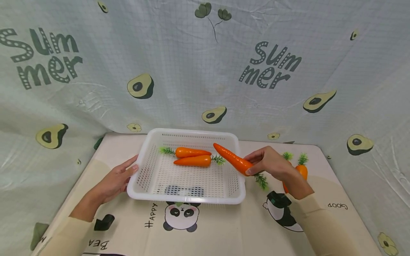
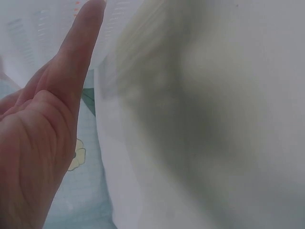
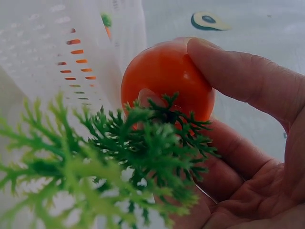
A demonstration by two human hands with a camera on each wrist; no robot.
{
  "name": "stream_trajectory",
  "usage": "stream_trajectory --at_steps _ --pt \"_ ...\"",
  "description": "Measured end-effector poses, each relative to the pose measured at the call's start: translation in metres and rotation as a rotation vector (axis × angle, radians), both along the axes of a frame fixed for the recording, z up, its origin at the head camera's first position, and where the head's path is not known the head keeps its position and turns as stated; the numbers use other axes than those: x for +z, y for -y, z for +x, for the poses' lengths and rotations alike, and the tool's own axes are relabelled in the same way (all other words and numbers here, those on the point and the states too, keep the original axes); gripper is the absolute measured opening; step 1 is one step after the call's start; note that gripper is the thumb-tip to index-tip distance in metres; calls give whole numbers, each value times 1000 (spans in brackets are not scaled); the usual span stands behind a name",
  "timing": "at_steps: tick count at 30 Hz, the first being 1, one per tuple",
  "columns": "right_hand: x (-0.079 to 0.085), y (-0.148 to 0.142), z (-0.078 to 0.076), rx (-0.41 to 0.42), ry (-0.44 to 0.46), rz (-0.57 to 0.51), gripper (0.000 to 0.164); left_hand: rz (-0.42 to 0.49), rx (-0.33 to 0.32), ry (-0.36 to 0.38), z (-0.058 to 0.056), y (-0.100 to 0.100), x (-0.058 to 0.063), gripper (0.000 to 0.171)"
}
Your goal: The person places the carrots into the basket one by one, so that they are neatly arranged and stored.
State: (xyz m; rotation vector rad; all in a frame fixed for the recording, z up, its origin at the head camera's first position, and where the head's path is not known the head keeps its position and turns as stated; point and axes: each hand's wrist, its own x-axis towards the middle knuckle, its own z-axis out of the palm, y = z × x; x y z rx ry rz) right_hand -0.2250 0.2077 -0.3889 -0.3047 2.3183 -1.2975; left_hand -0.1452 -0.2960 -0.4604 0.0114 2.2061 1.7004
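A white perforated plastic basket (image 1: 189, 201) stands on the table. Inside it lie two toy carrots with green tops, one carrot (image 1: 192, 152) behind the other carrot (image 1: 193, 161). At the basket's left rim, my left hand (image 1: 116, 179) rests against the side with thumb and fingers extended; the left wrist view shows a straight digit along the perforated wall. My right hand (image 1: 270, 163) pinches a third carrot (image 1: 235, 159) near its leafy end. That carrot slants over the right rim, tip pointing up and left into the basket. Its green top (image 3: 147, 143) hangs outside.
More carrots, including an upright-looking carrot (image 1: 301, 170), lie on the table right of the basket, partly hidden behind my right hand and wrist. A printed cloth (image 1: 205, 234) covers the table. A pale curtain (image 1: 179, 64) with avocado prints hangs close behind the basket.
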Motion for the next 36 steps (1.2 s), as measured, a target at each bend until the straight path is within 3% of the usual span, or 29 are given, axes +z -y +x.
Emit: stream_trajectory --at_steps 36 --pt "1 36 -12 64 -30 -5 45 20 -5 2 0 0 -1 72"
